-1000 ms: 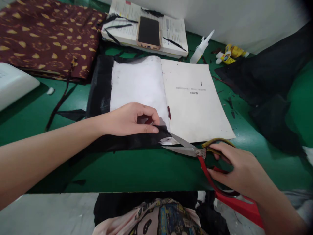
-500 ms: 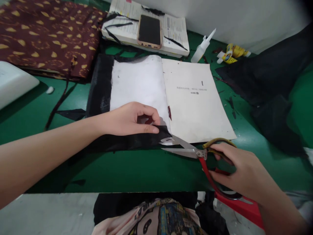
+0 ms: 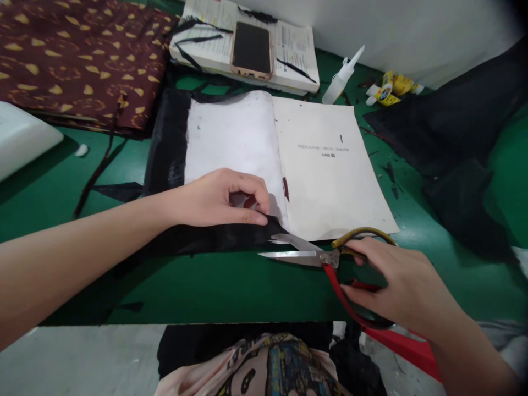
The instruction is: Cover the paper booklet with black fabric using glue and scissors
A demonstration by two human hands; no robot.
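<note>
In the right hand [image 3: 402, 280], scissors [image 3: 329, 258] point leftward, long axis nearly crosswise.

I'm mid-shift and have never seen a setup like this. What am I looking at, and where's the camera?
There is no machine here: these are a person's two bare hands. Every picture comes from one camera worn on the head, looking forward and down.

On the green table lies an open book. The left hand pinches black material along its near edge. The right hand holds scissors, blades apart, close to that material.

Beyond the book, a phone rests on a thicker book. Right of that stand a white bottle and yellow tubes.
</note>
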